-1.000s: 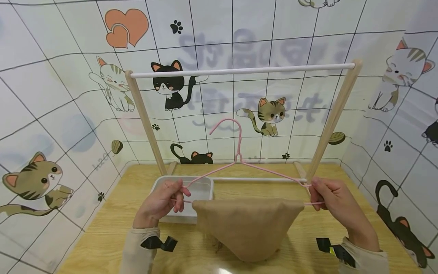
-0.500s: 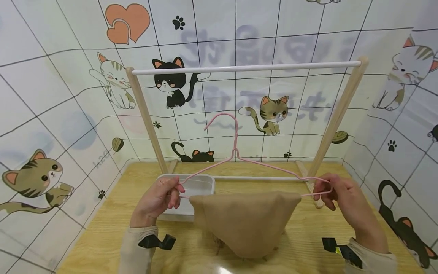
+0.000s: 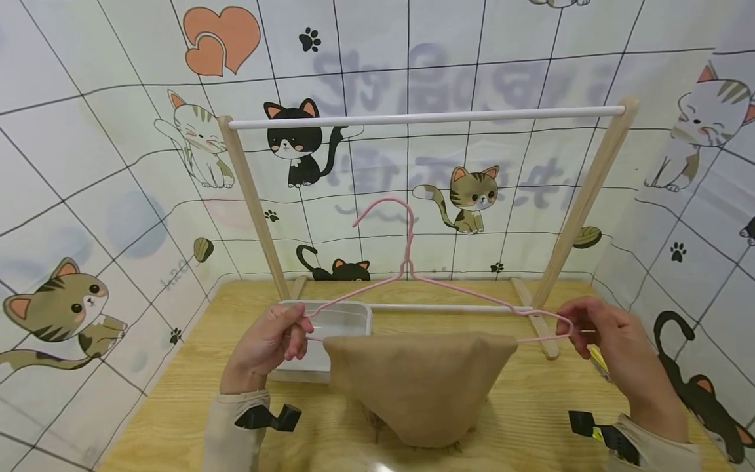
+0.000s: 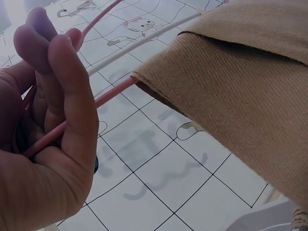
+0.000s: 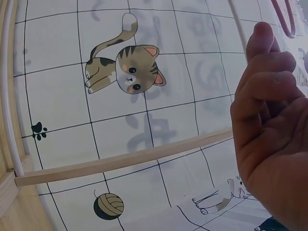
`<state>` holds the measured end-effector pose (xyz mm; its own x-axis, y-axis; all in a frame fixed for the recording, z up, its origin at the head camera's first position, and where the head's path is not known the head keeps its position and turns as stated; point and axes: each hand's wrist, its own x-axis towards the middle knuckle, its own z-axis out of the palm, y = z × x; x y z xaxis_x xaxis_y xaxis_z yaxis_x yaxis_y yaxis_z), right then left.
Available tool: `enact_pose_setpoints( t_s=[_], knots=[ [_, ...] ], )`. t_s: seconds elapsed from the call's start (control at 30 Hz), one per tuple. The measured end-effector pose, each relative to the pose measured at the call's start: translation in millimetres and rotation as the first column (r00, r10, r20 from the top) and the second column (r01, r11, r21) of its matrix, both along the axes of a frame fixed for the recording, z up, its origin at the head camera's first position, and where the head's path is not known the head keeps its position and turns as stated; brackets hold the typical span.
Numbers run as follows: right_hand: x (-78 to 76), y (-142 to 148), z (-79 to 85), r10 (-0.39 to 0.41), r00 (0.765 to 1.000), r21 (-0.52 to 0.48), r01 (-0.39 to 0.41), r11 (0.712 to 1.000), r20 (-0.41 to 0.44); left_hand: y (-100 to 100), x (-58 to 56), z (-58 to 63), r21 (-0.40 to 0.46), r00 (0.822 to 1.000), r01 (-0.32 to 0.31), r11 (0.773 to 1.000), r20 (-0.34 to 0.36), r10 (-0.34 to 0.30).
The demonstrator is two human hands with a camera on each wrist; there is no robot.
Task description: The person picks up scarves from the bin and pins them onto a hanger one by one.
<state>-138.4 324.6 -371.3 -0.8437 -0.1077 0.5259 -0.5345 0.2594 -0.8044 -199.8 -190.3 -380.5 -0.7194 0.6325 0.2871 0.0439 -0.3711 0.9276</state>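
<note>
A pink wire clothes hanger [image 3: 408, 246] stands upright in front of me, hook at the top. Folded over its lower bar hangs a brown cloth [image 3: 421, 387], with its lower part pointing down close over the table. My left hand [image 3: 259, 347] grips the hanger's left end; in the left wrist view the pink bar [image 4: 115, 92] runs in between its curled fingers. My right hand [image 3: 619, 351] is beside the hanger's right end, its fingers loosely bent. The right wrist view shows that end [image 5: 281, 19] apart from the right hand [image 5: 269, 106], which holds nothing.
Behind the hanger stands a wooden rack with a white top rail [image 3: 425, 118]. A white plastic tray [image 3: 301, 376] sits on the wooden table [image 3: 189, 393] at the left, partly behind the left hand and cloth. A small yellow object [image 3: 599, 362] lies by the right hand.
My right hand has let go of the hanger's right end and moved off to the right. The hanger and cloth have shifted slightly left, with the left hand still gripping.
</note>
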Motion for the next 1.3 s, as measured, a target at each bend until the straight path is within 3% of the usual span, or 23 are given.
enact_pose_setpoints(
  t_s=[0.13, 0.37, 0.6, 0.87, 1.17, 1.3],
  knots=[
    [1.6, 6, -1.5, -0.08, 0.997, 0.001, 0.08, 0.997, 0.018, 0, -0.5, -0.2, 0.014, 1.0, 0.007, 1.0, -0.018, -0.007],
    [2.1, 13, -4.7, -0.203, 0.978, 0.085, 0.199, 0.976, 0.047, -1, -1.0, -1.0, 0.037, 0.999, 0.03, 0.999, -0.038, -0.028],
    [2.0, 20, -5.5, -0.24, 0.968, 0.072, 0.236, 0.969, 0.066, -1, 2.6, 1.1, 0.044, 0.999, -0.001, 0.999, -0.034, 0.002],
    [4.0, 31, -8.6, -0.411, 0.908, 0.151, 0.397, 0.905, 0.078, -1, 2.8, 1.2, 0.062, 0.999, 0.014, 0.998, -0.039, -0.012],
    [4.0, 39, -15.5, -0.508, 0.86, 0.218, 0.486, 0.846, 0.054, -3, 3.1, 1.3, 0.061, 0.999, 0.004, 0.998, -0.047, -0.001],
    [3.1, 43, -17.4, -0.568, 0.82, 0.258, 0.535, 0.804, 0.07, -4, 2.9, 1.3, 0.063, 0.999, 0.001, 0.998, -0.048, 0.002]
  ],
)
